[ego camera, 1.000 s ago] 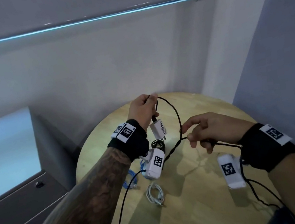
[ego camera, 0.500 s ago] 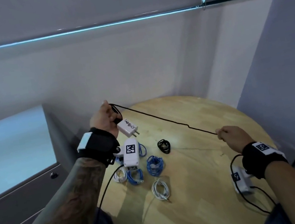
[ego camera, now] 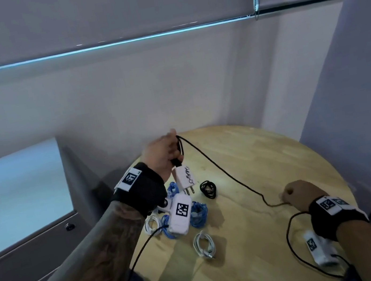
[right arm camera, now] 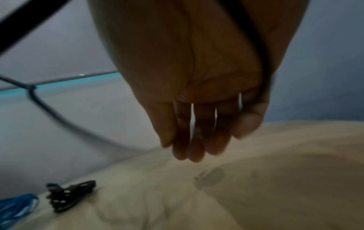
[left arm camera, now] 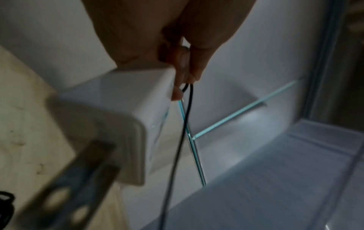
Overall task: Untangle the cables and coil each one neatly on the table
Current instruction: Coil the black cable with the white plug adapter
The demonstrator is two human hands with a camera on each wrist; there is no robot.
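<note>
Mid-coil on black cable point(ego camera: 225, 173): left hand point(ego camera: 162, 153) at table's point(ego camera: 268, 150) 10 o'clock pinching first loops, white charger point(ego camera: 184, 177) dangling below. Right hand point(ego camera: 298, 197) at 3 o'clock, fingers curled round cable. Blue bundles point(ego camera: 199, 214), white coils point(ego camera: 204, 244), small black coil point(ego camera: 208, 189) already done; this cable left.

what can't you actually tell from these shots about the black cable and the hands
- Far end of the black cable: head view, it runs off the bottom edge past the right hand.
- Right hand's grip: right wrist view is blurred; the fingers hide the contact.
- Writing on the white charger: too small in head view, blurred in left wrist view.
- Loops held in the left hand: fingers cover them.
</note>
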